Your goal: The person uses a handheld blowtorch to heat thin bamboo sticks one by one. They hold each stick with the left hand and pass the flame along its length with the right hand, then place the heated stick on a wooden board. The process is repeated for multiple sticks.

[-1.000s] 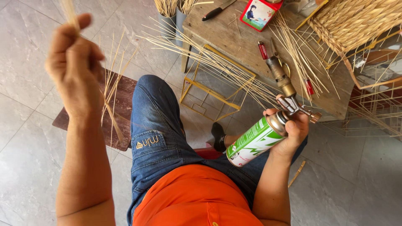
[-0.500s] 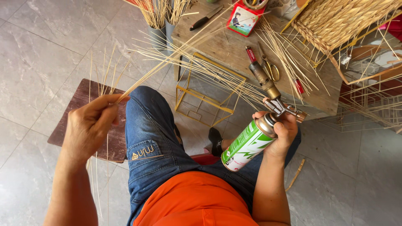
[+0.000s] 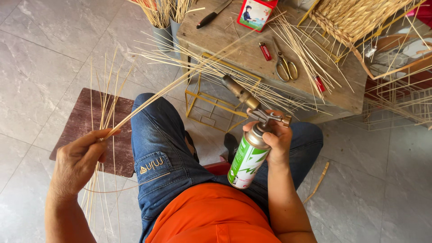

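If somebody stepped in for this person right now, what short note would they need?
Left hand: pinching one long thin cane strip that runs up toward the wooden table.
Right hand: gripping a green and white gas canister with a brass torch head; no flame visible.
More strips lie on the table beside the scissors and red lighter.
Done: strip picked, torch in hand. Left: strip not yet at the nozzle.

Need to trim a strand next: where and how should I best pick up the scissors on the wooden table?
Take the scissors by the yellow handle loops, coming from the near side. The loops face the person; the blades point away toward the red lighter, with thin strands lying alongside.
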